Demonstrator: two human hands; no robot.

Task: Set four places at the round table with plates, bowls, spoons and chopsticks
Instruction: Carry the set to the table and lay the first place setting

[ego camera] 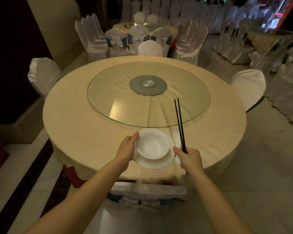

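- Round table point(85, 132): smooth cream cloth, glass turntable point(125, 92) at ctr.
- White bowl point(152, 144) on white plate point(159, 163), close to near edge.
- L hand point(127, 147): fingers straight against plate's left rim, no clench.
- R hand point(188, 157): clenched round thin black chopsticks point(179, 122), tips over the turntable edge.
- White spoon point(176, 134) just right of plate, part hidden.

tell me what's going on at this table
A person is laying one place at the round cream-clothed table. The left hand is at the left rim of a round white plate carrying a white bowl; its fingers are hidden. The right hand grips two thin black chopsticks, tips pointing over the round glass turntable. What looks like a white spoon lies right of the plate.
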